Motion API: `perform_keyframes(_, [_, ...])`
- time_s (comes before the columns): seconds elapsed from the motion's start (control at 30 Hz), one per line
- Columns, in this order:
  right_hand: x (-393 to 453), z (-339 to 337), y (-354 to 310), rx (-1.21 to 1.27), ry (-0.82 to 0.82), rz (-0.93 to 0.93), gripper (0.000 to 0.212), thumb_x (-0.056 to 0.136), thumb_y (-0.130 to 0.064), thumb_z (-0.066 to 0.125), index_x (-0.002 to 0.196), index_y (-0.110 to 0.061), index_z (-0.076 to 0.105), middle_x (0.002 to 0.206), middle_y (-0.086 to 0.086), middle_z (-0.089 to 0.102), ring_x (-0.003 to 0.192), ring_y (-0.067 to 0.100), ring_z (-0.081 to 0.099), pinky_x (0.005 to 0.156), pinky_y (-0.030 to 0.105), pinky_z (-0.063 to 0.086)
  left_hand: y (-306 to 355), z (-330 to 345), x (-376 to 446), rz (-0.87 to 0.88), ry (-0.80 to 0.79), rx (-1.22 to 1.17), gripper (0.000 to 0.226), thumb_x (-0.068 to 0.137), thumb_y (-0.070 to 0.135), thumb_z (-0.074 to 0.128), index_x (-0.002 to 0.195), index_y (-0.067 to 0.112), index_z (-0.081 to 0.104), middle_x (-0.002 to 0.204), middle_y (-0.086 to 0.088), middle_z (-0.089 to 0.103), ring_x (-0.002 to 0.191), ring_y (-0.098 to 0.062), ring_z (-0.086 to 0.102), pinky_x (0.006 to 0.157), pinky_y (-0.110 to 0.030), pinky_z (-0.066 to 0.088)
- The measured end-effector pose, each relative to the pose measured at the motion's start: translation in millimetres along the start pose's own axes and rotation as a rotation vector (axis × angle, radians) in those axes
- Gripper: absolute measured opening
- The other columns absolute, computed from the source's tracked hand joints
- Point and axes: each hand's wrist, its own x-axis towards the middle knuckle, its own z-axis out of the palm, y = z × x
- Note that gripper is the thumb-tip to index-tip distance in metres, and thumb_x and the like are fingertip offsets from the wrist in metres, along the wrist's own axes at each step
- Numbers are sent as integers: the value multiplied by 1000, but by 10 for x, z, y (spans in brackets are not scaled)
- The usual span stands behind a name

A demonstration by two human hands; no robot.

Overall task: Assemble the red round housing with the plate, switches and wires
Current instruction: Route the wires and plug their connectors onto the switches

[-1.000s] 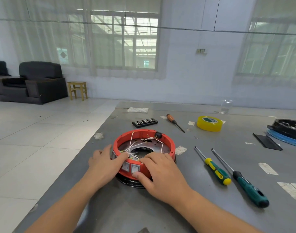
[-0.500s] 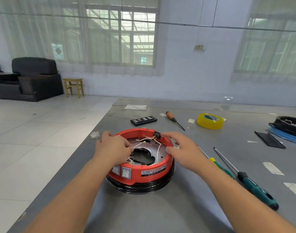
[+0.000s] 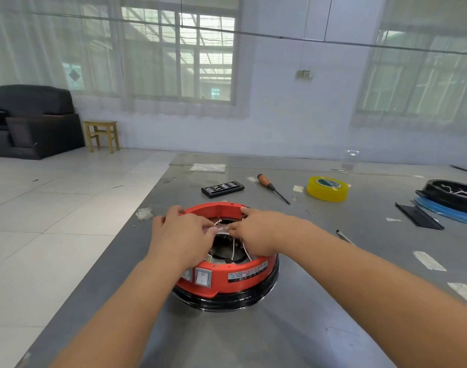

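The red round housing (image 3: 227, 274) sits on the grey table (image 3: 333, 301) in the near middle of the scene, its open top facing up and its black base ring resting on the tabletop, with a white rocker switch (image 3: 203, 278) set in the near wall, a little left of centre. Both hands are over the open top and meet just above its middle: the left hand (image 3: 182, 237) comes in from the near left, the right hand (image 3: 256, 232) from the near right, and their fingertips almost touch over a small pale piece that looks like tape or a clear sleeve, though it is too blurred to name. The left hand's fingers are curled and appear to pinch that piece; the right hand's thumb and forefinger seem to pinch its other end, with another finger stretched to the far rim. Thin white wires (image 3: 240, 251) trail down from under the right hand into the dark central hole of the housing, running roughly near to far. So the work lies directly beneath the fingertips, inside the ring, neither hand clearly nearer; I judge that the coming move turns on keeping the wire ends held between both hands and guiding them downward and toward the near wall, where the switch sits. The plate below is mostly hidden by the hands
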Motion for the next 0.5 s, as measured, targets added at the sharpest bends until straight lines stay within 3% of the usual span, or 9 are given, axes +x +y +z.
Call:
perform_keyframes(0.07, [5,-22,-70,53,-71,10,66,100,-16,41,163,-21,22,168,5,27,157,39,-1,127,56,12,20,-26,-7,84,-62,50,42,108,55,33,137,48,64,139,19,64,148,-13,35,120,-47,21])
perform_keyframes(0.17, [-47,20,-44,233,3,5,65,99,-16,39,162,-28,24,171,-2,18,158,33,-6,127,50,2,22,-66,-11,120,-182,77,47,110,55,23,130,53,66,98,17,74,117,-7,59,121,-39,21])
perform_keyframes(0.27, [-182,152,-21,622,329,38,52,99,-10,43,147,-27,55,160,-3,43,156,21,20,126,37,19,-6,-78,19,87,-193,84,43,110,54,27,131,55,64,118,19,75,128,-6,57,121,-37,19])
perform_keyframes(0.37, [-391,330,-90,1019,612,108,53,90,2,47,135,-17,67,152,-3,53,145,13,42,116,17,27,-15,-71,38,65,-215,106,41,110,53,30,137,55,61,135,25,67,139,-7,50,122,-38,18])
perform_keyframes(0.43, [-519,462,-94,1004,704,127,46,96,-8,50,139,-21,63,155,-7,48,145,9,38,115,13,19,-21,-75,34,55,-217,105,42,110,53,29,137,54,61,137,25,66,141,-9,49,122,-38,19])
perform_keyframes(0.5, [-680,622,-20,870,744,222,42,103,-30,48,145,-29,55,158,-11,43,147,9,34,118,21,19,-26,-73,16,46,-185,90,42,110,52,29,134,53,64,131,20,71,137,-11,53,119,-36,25])
